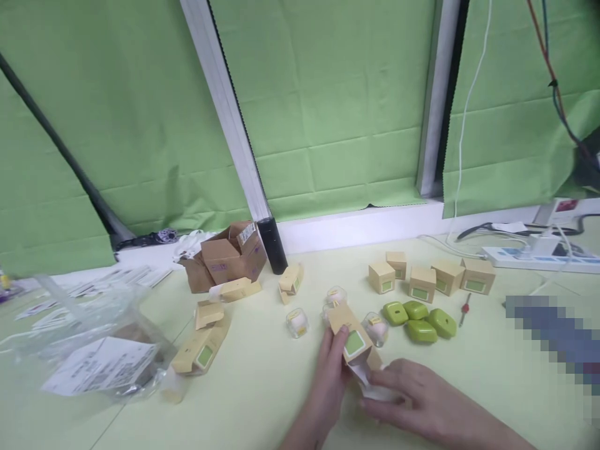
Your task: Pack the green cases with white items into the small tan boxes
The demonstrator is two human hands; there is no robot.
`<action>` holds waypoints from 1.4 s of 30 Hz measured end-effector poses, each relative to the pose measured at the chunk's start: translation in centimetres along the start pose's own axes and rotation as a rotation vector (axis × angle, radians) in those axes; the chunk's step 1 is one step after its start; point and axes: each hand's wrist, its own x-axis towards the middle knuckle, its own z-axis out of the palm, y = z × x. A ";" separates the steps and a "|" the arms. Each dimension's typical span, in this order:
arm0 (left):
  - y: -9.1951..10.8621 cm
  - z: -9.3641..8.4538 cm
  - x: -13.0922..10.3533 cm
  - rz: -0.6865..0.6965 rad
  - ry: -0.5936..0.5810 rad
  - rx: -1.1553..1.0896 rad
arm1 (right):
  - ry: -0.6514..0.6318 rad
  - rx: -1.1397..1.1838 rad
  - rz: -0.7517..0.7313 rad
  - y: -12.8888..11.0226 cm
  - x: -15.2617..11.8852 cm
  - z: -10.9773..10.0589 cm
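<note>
My left hand point(332, 369) is wrapped round a small kraft box point(345, 322) with a green label, tilted, its open end facing me. At that opening, the fingers of my right hand point(412, 394) pinch a white paper piece point(375, 389) that sticks out. Clear cases with pale pink contents stand around the box, one point(297, 322) to its left and another point(376, 328) touching its right side in view. Several green rounded cases point(421, 330) lie to the right, with a red-and-dark thin tool point(465, 309) beside them.
Several closed kraft boxes point(422, 284) stand at the back right, near a power strip point(497, 257). Opened kraft boxes point(201, 350) lie left. Behind are a brown carton point(229, 256) and a black cylinder point(272, 245). A plastic bag point(107, 356) lies far left.
</note>
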 end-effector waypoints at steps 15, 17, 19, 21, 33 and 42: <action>-0.2 0.3 0.0 -0.061 -0.085 0.031 | 0.022 -0.311 -0.185 -0.5 1.4 0.2; -0.2 0.3 0.0 -0.057 -0.078 0.050 | 0.015 -0.314 -0.174 -0.7 1.5 0.1; 0.0 0.4 0.0 -0.064 -0.073 0.083 | 0.031 -0.314 -0.157 -0.9 1.6 0.1; 0.1 0.4 -0.1 -0.080 -0.084 0.127 | 0.063 -0.320 -0.126 -1.1 1.6 0.1; 0.5 0.5 -0.1 -0.053 -0.146 0.184 | 0.138 -0.328 -0.040 -1.2 1.4 0.5; 0.4 0.3 -0.1 -0.007 -0.101 0.195 | 0.147 -0.105 -0.006 -0.5 0.5 0.4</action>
